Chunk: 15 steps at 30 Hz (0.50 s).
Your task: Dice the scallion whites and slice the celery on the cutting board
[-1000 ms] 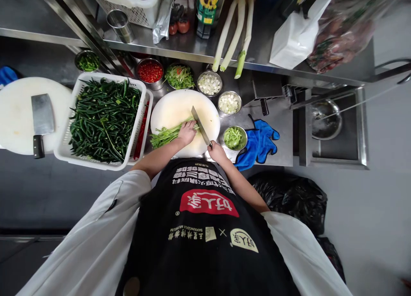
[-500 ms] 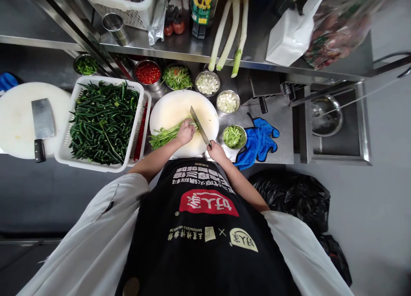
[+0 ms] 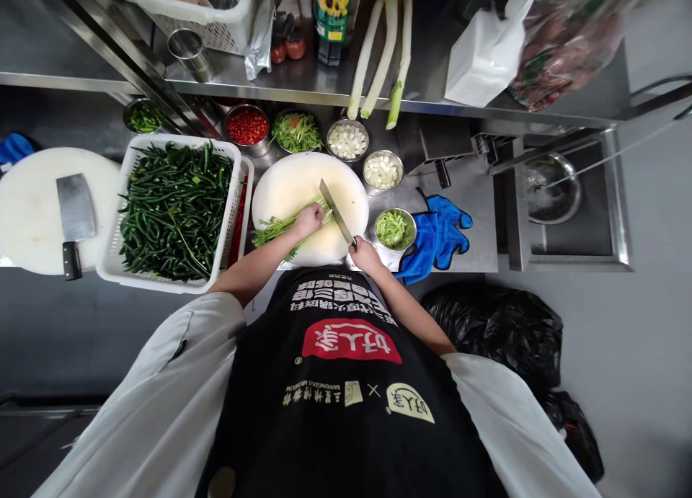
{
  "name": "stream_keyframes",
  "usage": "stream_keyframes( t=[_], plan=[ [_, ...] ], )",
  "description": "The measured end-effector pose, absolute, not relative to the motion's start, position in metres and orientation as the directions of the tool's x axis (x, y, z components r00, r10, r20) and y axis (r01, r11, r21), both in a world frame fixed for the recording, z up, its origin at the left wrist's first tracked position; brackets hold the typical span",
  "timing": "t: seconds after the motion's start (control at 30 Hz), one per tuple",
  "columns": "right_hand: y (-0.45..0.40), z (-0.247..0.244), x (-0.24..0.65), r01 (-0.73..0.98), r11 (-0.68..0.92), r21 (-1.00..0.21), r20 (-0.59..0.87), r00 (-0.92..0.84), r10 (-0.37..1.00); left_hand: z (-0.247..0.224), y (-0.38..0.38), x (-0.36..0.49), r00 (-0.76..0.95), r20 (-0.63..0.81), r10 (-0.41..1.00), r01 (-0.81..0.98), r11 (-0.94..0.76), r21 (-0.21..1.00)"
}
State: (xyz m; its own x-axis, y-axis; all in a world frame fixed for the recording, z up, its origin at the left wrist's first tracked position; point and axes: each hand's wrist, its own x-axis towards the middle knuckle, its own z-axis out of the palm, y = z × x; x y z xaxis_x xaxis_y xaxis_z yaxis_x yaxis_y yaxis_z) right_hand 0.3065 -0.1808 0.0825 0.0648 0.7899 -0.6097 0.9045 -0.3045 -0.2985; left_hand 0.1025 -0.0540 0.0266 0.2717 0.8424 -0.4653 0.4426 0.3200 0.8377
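Note:
A bunch of thin celery stalks (image 3: 277,228), leafy toward the left, lies across the round white cutting board (image 3: 303,172). My left hand (image 3: 309,219) is closed over the stalks with its fingers curled. In my right hand (image 3: 364,255) is the handle of a cleaver (image 3: 336,213), its blade slanting up and left over the board near the stalk ends. Whether the edge touches the board I cannot tell. Beside the board on the right, a metal bowl (image 3: 413,236) holds cut green pieces.
A white basket of green chilies (image 3: 236,159) stands left of the board; beyond it a second cleaver (image 3: 76,206) rests on another board (image 3: 27,217). Bowls of chopped white pieces (image 3: 347,139) and red chilies (image 3: 247,125) line the back. Blue gloves (image 3: 432,238) lie right.
My left hand has shifted slightly left and down along the stalks, its fingers more curled. The right hand and cleaver stay almost in place. The view has shifted slightly.

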Motion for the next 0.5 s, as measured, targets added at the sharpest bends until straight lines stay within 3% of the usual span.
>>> stream_keyframes(
  t=[0.1,0.3,0.5],
  plan=[
    [-0.182,0.084,0.306,0.906,-0.304,-0.293,-0.612,0.067,0.788,0.029,-0.056,0.111,0.234,-0.536,0.811,0.354,0.443,0.824],
    [-0.181,0.087,0.305,0.901,-0.321,-0.290,-0.626,0.075,0.776,0.033,-0.059,0.110,0.228,-0.564,0.793,0.286,0.500,0.818],
    [-0.179,0.087,0.308,0.890,-0.338,-0.305,-0.623,0.082,0.778,0.052,0.002,0.091,0.219,-0.592,0.775,0.520,0.421,0.743]
  ],
)
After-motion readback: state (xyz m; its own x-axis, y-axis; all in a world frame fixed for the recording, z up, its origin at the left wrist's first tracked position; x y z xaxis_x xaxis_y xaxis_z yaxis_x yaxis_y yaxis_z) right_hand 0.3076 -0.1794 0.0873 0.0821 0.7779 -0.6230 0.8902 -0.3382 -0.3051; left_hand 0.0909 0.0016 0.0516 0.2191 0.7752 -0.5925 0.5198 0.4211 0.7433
